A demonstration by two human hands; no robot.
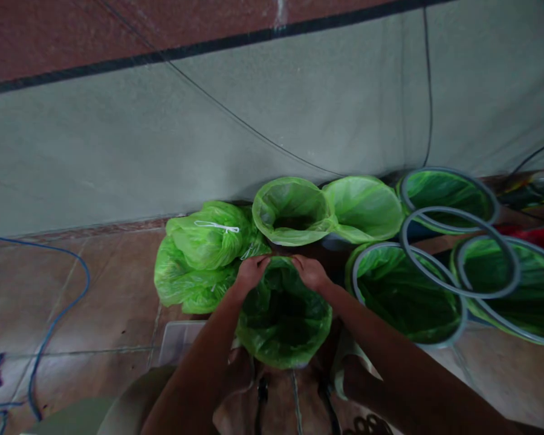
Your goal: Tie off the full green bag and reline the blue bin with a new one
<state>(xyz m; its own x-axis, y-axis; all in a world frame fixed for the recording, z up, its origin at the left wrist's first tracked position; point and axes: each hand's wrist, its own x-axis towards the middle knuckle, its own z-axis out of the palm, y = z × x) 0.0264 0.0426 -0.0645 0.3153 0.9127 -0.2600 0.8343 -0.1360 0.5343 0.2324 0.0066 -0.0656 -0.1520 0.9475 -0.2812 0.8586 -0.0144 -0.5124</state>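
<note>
Both my hands grip the far rim of a green plastic bag liner (284, 338) that lines a bin right in front of me. My left hand (250, 272) pinches the rim on the left and my right hand (311, 272) pinches it on the right, fingers closed on the plastic. Just beyond stand two more bins with green liners (291, 208), their mouths open. Tied full green bags (204, 254) lie to the left of my left hand.
To the right are several green-lined bins (408, 296) with grey rings (457, 254) on or over their rims. A grey wall (208, 139) rises behind. A blue cable (54, 314) runs over the tiled floor at left.
</note>
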